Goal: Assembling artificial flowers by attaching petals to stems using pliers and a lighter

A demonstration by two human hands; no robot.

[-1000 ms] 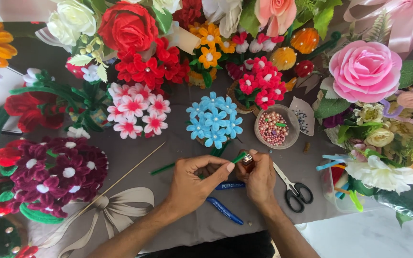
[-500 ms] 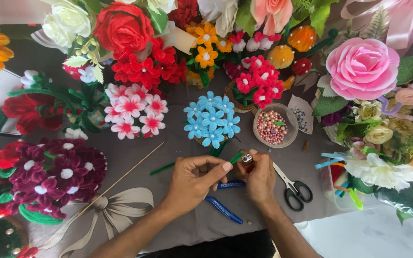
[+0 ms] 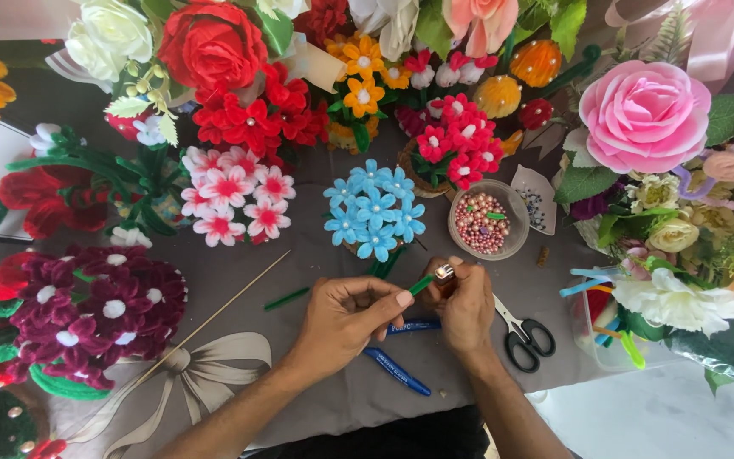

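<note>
Both hands meet over the grey cloth point(image 3: 341, 399) — the left hand point(image 3: 346, 319) pinches a green pipe cleaner point(image 3: 420, 285). The right hand point(image 3: 467, 306) grips a small lighter point(image 3: 444, 274) at its tip — black scissors point(image 3: 524, 336) lie just beside.

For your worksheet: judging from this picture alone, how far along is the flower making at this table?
Done: finished bunches ring the table, such as the blue flower cluster and the pink-and-white one. In hand: the left hand pinches a green pipe-cleaner piece against a lighter gripped by the right hand. Left: a loose green stem, a wooden stick and the bowl of beads lie unused.
</note>
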